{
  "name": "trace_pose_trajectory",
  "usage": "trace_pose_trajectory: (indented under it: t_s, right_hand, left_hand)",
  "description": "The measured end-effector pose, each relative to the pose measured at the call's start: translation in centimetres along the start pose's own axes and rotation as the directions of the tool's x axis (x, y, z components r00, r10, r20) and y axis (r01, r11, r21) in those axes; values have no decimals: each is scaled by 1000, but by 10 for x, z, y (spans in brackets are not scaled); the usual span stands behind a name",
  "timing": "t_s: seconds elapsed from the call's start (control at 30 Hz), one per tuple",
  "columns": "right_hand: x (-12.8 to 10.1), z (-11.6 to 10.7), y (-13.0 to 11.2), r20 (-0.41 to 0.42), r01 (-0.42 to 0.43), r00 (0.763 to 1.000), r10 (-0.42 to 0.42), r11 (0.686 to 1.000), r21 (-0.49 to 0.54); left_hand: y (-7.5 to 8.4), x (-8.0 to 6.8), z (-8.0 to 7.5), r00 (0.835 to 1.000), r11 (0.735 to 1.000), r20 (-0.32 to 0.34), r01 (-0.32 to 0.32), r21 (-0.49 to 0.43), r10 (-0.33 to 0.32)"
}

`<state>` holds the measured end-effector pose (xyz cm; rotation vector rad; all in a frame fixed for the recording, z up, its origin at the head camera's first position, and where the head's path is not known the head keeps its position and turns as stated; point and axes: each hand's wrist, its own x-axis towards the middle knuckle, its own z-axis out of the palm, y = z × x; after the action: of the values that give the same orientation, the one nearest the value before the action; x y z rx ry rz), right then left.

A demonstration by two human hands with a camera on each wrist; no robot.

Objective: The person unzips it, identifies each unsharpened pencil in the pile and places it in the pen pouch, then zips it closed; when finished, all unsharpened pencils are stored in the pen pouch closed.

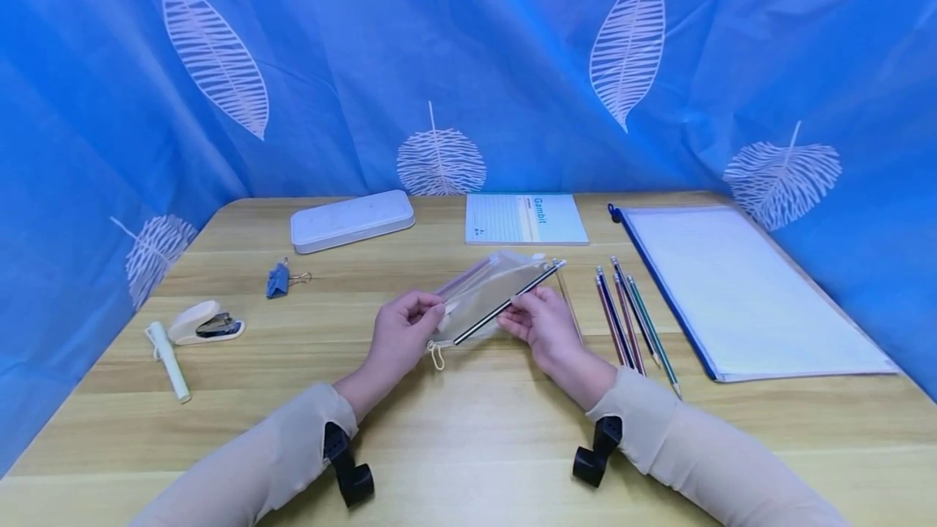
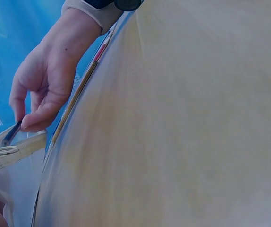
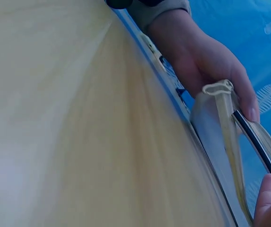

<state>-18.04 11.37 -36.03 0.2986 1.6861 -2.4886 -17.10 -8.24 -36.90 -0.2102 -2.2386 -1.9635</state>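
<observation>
A clear zip pouch (image 1: pixel 483 289) is held just above the wooden table (image 1: pixel 468 429), near its middle. My left hand (image 1: pixel 430 318) pinches the pouch's near end, where a small cord loop (image 3: pixel 218 87) hangs. My right hand (image 1: pixel 516 320) pinches a dark striped pencil (image 1: pixel 508 303) that lies slanted along the pouch's mouth, its far end pointing up and to the right. In the left wrist view the right hand (image 2: pixel 24 120) grips the pencil (image 2: pixel 10 135) above the pouch's edge (image 2: pixel 12 153). Whether the pencil's tip is inside the pouch cannot be told.
Several coloured pencils (image 1: pixel 629 315) lie just right of my right hand, beside a blue-edged clear folder (image 1: pixel 747 291). A notebook (image 1: pixel 523 218) and a white case (image 1: pixel 351 220) sit at the back. A binder clip (image 1: pixel 278 279), stapler (image 1: pixel 201 322) and white pen (image 1: pixel 168 360) lie left.
</observation>
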Motion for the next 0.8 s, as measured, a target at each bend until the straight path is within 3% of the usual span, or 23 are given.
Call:
trace_pose_trajectory:
  t_s: [0.3,0.63,0.8]
  right_hand:
    - [2,19,6,37,-26,999,27,999,-28]
    - [11,9,-6,1,-50,999,50,999,0]
    - [18,0,-10,-40,-16,999,16,1000,1]
  left_hand:
    - [0,-1,3,999,999,33,-30,-17,31]
    - [0,-3,3,993,997,107,-48,54,42]
    - [-1,-5,0,997,998,71,-18,67,13]
